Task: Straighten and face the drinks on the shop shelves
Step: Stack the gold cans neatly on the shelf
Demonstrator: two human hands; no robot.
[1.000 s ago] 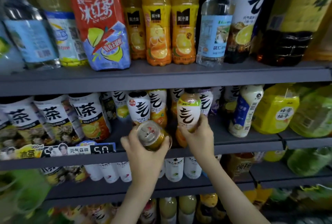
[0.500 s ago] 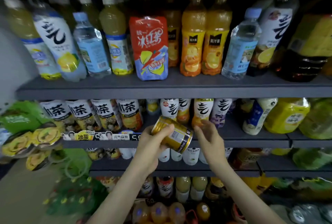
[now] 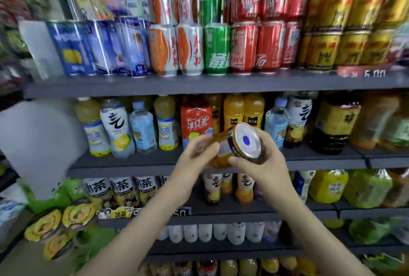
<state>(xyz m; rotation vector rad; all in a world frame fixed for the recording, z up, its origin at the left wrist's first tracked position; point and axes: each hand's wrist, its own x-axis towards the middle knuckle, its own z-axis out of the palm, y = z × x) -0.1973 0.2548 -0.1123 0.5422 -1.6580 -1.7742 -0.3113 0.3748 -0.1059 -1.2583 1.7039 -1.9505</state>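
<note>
A gold drink can [image 3: 238,145] lies tilted on its side in front of the bottle shelf, its silver bottom with a blue dot facing me. My left hand [image 3: 194,156] holds its left side with fingers curled around the body. My right hand [image 3: 263,160] grips the can's bottom end from the right, thumb under the rim. Behind the can stand a red iced-tea pack [image 3: 195,121] and orange juice bottles [image 3: 243,110]. On the top shelf, gold cans [image 3: 345,48] of the same colour stand stacked at the right.
The top shelf [image 3: 199,83] carries rows of blue, white-orange, green and red cans [image 3: 243,48]. Tea bottles [image 3: 124,189] fill the shelf below my hands. Green snack packs [image 3: 57,225] hang at lower left. A price tag [image 3: 363,72] sits at the top shelf's right edge.
The can has risen from the lower shelf level to in front of the bottle shelf and turned its bottom toward me. My right hand took hold of it. The view tilted up to the can shelf.
</note>
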